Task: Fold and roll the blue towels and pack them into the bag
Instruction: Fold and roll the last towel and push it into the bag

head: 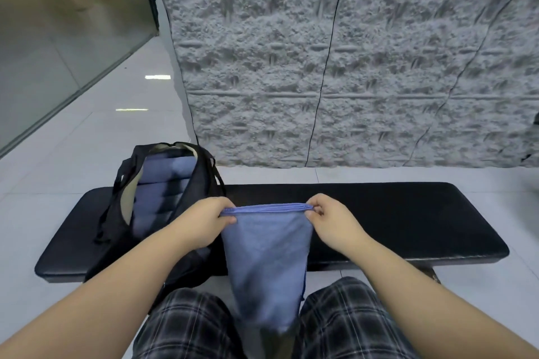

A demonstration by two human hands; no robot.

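The person holds 1 blue towel (267,253) up between the 2 hands, its folded top edge stretched level from the left hand (204,220) to the right hand (332,223). Each hand pinches a top corner, fingers curled over the layered hem and thumb behind; neither hand is free. From that edge the towel hangs straight down below the hands and toward the person's body, narrowing between the knees in plaid shorts (347,326). Its long axis therefore runs vertically, away from the fingers, while the short edge spans the gap between the hands.

The relation the next move turns on is the bench (393,221) — it lies just beyond and beneath the hands, its long axis running left to right, parallel to the gripped edge. To fold or roll further, the towel would probably need to go forward and down onto that padded surface, and the open stretch lies mostly beyond and to the outside of the right hand.

The bag (163,192) stands on the bench just beyond and outward of the left hand, its mouth gaping toward the person. Inside it, several rolled blue towels (163,183) lie stacked, at least 4 by the visible ridges, so the packing looks well along. The left hand is clearly the nearer one to the opening, nearly touching the bag's dark side, and seems the natural hand to feed a finished roll in.
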